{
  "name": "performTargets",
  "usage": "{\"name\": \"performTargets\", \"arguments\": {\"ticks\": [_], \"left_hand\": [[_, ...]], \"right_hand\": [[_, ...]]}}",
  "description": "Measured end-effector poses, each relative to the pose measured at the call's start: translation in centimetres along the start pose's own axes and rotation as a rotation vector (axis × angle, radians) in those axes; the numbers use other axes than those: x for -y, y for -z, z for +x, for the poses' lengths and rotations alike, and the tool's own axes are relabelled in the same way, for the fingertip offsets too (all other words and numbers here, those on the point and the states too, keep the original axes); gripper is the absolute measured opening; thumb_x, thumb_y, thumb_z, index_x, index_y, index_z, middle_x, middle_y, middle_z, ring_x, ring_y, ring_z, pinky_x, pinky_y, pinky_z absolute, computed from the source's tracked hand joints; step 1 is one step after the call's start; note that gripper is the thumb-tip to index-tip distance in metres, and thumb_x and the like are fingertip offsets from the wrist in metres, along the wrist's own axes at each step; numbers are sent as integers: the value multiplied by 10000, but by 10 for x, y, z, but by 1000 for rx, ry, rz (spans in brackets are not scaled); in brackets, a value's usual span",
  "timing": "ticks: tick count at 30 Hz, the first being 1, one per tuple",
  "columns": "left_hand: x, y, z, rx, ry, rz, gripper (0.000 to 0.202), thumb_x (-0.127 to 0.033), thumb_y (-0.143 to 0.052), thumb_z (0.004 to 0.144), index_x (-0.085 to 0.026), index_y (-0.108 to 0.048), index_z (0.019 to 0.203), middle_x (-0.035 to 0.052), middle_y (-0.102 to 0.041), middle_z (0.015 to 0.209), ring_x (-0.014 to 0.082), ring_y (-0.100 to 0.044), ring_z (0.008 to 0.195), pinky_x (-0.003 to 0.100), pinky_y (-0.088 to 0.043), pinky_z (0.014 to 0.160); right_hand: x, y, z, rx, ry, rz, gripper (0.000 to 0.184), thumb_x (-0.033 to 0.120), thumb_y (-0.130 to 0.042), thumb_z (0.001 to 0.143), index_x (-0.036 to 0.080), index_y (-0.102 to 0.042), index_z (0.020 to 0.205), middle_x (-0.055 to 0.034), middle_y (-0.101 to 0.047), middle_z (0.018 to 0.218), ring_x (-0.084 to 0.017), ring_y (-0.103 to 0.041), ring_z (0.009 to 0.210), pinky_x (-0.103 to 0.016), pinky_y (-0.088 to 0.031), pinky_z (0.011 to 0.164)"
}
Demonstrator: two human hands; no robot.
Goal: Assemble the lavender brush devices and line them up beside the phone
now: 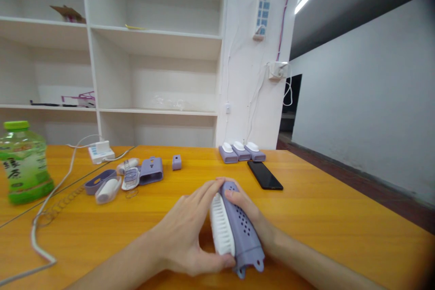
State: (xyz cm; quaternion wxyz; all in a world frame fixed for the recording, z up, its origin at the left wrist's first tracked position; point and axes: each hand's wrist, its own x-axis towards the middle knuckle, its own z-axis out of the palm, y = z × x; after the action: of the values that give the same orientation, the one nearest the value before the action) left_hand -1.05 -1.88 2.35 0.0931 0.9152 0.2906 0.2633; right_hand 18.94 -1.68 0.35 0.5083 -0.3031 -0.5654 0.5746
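Just in front of me, both hands hold a purple plastic case [243,229] with rows of small holes and two tabs at its near end. A white ribbed piece [221,226] lies along its left side; I cannot tell how far it is seated. My left hand [190,226] spans the white piece lengthwise, fingertips at the far end and thumb at the near end. Wrapped around the case's right side is my right hand [254,213], its thumb on the top face near the far end. The case tilts toward me above the table [326,222].
A purple sleeve [152,171], a purple ring-shaped part [99,182], a bagged white piece [108,190] and a small purple block [176,162] lie left. Three purple-and-white units [242,152] stand behind a black phone [265,175]. A white cable [36,231] runs near a green bottle [25,163].
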Motion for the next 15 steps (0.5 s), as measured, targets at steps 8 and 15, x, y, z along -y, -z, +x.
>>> {"name": "performTargets", "arguments": {"ticks": [8, 15], "left_hand": [[5, -15, -3, -3, 14, -16, 1239, -628, -767, 667, -316, 20, 1572, 115, -246, 1631, 381, -385, 1415, 522, -389, 1138], [-1, -15, 2, -15, 59, -97, 1179, -601, -777, 633, -258, -110, 1543, 168, -363, 1544, 395, -445, 1347, 524, -401, 1109]], "right_hand": [[-5, -4, 0, -7, -37, 144, 354, 460, -650, 861, 208, -599, 1104, -56, -659, 1131, -286, -572, 1196, -426, -405, 1114], [7, -12, -7, 66, -176, 85, 468, 592, -527, 877, 168, -650, 1031, -84, -722, 932, -297, -684, 988, -427, -544, 913]]}}
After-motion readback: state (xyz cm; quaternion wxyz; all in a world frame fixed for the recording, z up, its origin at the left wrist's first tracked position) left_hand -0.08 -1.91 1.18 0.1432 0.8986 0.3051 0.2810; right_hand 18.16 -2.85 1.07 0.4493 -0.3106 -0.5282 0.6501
